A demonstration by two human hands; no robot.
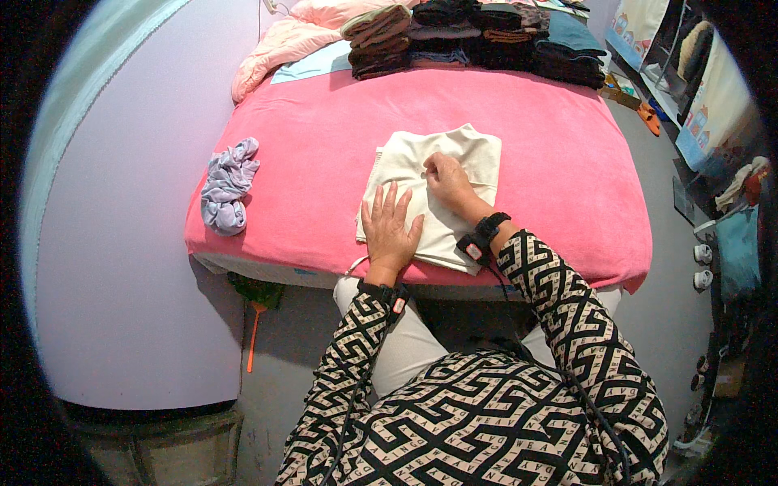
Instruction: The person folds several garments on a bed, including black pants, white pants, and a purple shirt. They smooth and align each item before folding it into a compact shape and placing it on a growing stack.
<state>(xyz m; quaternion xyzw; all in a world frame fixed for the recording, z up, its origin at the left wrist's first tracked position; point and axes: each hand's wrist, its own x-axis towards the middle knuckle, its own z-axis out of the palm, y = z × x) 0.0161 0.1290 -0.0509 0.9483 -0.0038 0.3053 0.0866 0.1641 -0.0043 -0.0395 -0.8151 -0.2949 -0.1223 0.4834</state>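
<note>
A cream-white folded garment (466, 154) lies near the front middle of the pink-covered bed. Its far corners are uneven, and a small dark round spot shows on its upper face. My left hand (391, 228) rests flat on its near left part, fingers spread. Over the middle of the cloth, my right hand (447, 180) is closed with its fingers curled, close beside that spot. What its fingertips hold, if anything, is hidden. A thin pale cord or strip pokes out at the garment's near left edge.
A crumpled lilac cloth (229, 186) lies at the bed's left edge. Several stacks of dark folded clothes (442, 36) line the far side beside a peach quilt (279, 53). The pink bedspread (567, 178) covers the bed. Shoes (703, 267) stand on the floor at right.
</note>
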